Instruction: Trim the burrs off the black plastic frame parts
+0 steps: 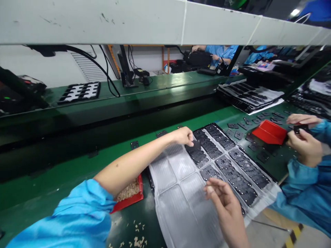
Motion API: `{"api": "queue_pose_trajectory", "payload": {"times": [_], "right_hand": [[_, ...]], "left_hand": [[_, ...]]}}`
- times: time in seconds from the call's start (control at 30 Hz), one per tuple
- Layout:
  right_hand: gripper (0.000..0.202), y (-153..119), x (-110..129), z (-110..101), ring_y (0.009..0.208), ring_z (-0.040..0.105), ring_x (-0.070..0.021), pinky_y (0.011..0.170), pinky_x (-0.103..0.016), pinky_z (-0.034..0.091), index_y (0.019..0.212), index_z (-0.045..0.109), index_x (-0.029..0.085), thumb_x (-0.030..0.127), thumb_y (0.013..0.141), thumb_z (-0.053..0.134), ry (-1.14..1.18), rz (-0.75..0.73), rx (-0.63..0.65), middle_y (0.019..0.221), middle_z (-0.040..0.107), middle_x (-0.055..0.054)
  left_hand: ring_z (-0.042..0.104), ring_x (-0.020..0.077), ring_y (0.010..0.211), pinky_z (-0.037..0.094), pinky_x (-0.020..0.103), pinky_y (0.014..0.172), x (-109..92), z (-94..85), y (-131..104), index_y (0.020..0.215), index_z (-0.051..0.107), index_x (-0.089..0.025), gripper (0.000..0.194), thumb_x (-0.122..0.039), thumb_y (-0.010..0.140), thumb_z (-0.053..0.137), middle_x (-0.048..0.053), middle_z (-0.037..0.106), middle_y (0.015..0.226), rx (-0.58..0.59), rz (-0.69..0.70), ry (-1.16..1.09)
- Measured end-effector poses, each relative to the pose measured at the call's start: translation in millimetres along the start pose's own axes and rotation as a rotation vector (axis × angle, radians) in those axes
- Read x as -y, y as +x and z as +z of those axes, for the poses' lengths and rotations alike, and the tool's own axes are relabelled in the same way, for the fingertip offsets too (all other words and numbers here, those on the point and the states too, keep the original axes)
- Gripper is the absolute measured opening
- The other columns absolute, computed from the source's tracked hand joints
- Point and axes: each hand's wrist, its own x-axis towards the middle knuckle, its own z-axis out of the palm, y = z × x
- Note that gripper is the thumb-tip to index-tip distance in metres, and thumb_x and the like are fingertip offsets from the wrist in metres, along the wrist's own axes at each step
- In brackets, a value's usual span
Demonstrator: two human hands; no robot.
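Note:
My left hand (184, 136) is closed on a dark flat part (193, 146) over the upper left part of a large tray. The tray (212, 159) has rows of black parts (234, 175) in its right-hand pockets. Translucent grey sheeting (178, 203) covers the lower left of the tray. Over the near edge of the rows, my right hand (224, 203) has its fingers apart, with nothing visible between them.
A red bin (131, 194) of small tan pieces stands left of the tray, with pieces scattered nearby. At right, a co-worker's hands (305, 141) hold a black part beside a red container (270, 132). Stacked trays (248, 94) lie behind; a white beam crosses overhead.

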Motion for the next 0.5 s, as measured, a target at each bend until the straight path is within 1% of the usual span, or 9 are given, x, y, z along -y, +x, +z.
{"api": "queue_pose_trajectory", "payload": {"times": [0.07,0.1,0.17,0.23,0.27,0.3,0.37,0.43,0.5], "right_hand": [[0.059,11,10,-1,0.084,0.072,-0.0200,0.070,-0.029,0.060,0.135,0.066,0.024,0.055,0.088,0.085,-0.029,-0.075,-0.070,0.119,0.076,-0.011],[0.062,17,15,-1,0.080,0.070,-0.0191,0.067,-0.028,0.059,0.138,0.067,0.024,0.055,0.087,0.086,-0.068,-0.106,-0.064,0.116,0.076,-0.010],[0.051,28,25,-2,0.067,0.064,-0.0170,0.058,-0.026,0.052,0.123,0.076,0.021,0.057,0.089,0.083,-0.164,-0.132,-0.012,0.089,0.075,-0.005],[0.042,38,33,-2,0.056,0.057,-0.0150,0.051,-0.026,0.046,0.099,0.080,0.019,0.060,0.091,0.080,-0.190,-0.130,-0.014,0.067,0.067,-0.001],[0.042,43,37,-2,0.053,0.056,-0.0145,0.051,-0.026,0.045,0.092,0.079,0.018,0.060,0.092,0.079,-0.156,-0.128,-0.052,0.063,0.066,-0.001],[0.042,47,39,-1,0.053,0.057,-0.0144,0.052,-0.027,0.046,0.089,0.078,0.018,0.060,0.092,0.080,-0.088,-0.127,-0.107,0.064,0.068,-0.001],[0.041,54,41,4,0.058,0.062,-0.0153,0.058,-0.028,0.051,0.089,0.077,0.018,0.059,0.090,0.083,0.066,-0.122,-0.200,0.073,0.074,-0.004],[0.041,59,40,12,0.064,0.067,-0.0165,0.063,-0.030,0.054,0.092,0.077,0.018,0.058,0.089,0.084,0.173,-0.113,-0.224,0.084,0.079,-0.007],[0.041,61,39,20,0.068,0.069,-0.0171,0.063,-0.030,0.054,0.098,0.078,0.018,0.058,0.090,0.084,0.204,-0.101,-0.206,0.095,0.081,-0.010]], "left_hand": [[0.067,0.0132,0.069,0.049,0.023,0.068,-20,1.8,-19,0.075,0.072,-0.015,0.021,-0.008,0.078,0.091,-0.004,0.070,0.069,0.121,0.118,-0.029],[0.065,0.0119,0.066,0.047,0.023,0.066,-29,3.6,-27,0.071,0.071,-0.016,0.024,-0.005,0.074,0.093,-0.005,0.069,0.066,0.190,0.179,-0.039],[0.061,0.0105,0.062,0.043,0.023,0.064,-44,7.4,-39,0.069,0.070,-0.017,0.027,-0.004,0.072,0.093,-0.006,0.068,0.065,0.245,0.307,-0.053],[0.059,0.0110,0.063,0.042,0.024,0.065,-51,10.7,-44,0.074,0.069,-0.018,0.026,-0.012,0.075,0.094,-0.005,0.068,0.068,0.148,0.379,-0.110],[0.060,0.0118,0.065,0.043,0.025,0.066,-50,12.4,-45,0.078,0.068,-0.018,0.027,-0.018,0.076,0.095,-0.004,0.069,0.071,0.083,0.384,-0.179],[0.062,0.0128,0.067,0.045,0.026,0.067,-48,14.5,-45,0.082,0.068,-0.018,0.029,-0.022,0.076,0.095,-0.003,0.070,0.074,0.040,0.370,-0.274],[0.065,0.0135,0.072,0.049,0.026,0.070,-41,20.7,-43,0.086,0.068,-0.016,0.029,-0.026,0.079,0.094,0.000,0.072,0.079,0.041,0.330,-0.506],[0.065,0.0120,0.072,0.050,0.026,0.071,-35,29.4,-39,0.084,0.068,-0.014,0.026,-0.029,0.084,0.090,0.002,0.073,0.078,0.074,0.316,-0.727],[0.065,0.0103,0.069,0.050,0.025,0.069,-33,38.1,-33,0.083,0.067,-0.013,0.033,-0.037,0.087,0.090,0.002,0.072,0.077,0.046,0.301,-0.898]]}}
